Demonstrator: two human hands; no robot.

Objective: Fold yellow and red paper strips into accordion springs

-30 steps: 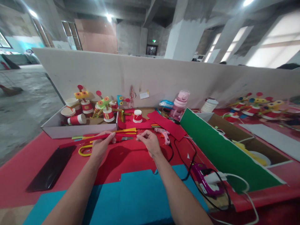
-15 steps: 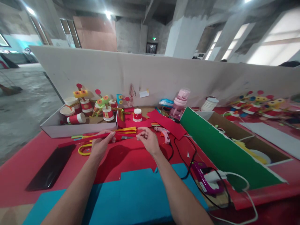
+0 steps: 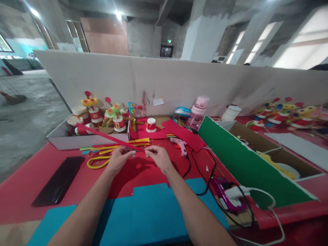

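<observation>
A long red paper strip (image 3: 102, 134) slants up to the left above the table, its near end between my hands. My left hand (image 3: 120, 158) is closed around the strip near that end. Fingertips of my right hand (image 3: 157, 156) pinch the very end of it. Behind and left of my hands lie yellow paper strips (image 3: 139, 140) in a loose bundle. Yellow-handled scissors (image 3: 96, 163) rest beside my left hand, their blades mostly hidden. A pink glue gun (image 3: 180, 146) lies right of my right hand.
A white box (image 3: 87, 142) holds paper-cup figures at the left, near a black phone (image 3: 57, 181). A red-and-white cup (image 3: 151, 125) stands behind my hands. Blue card (image 3: 143, 215) lies in front. At the right are a green-sided box (image 3: 246, 167), a purple power strip (image 3: 227, 194) and cables.
The red strip has swung from nearly level to slanting up left, its far end now over the white box. My hands have moved slightly closer together and lower.
</observation>
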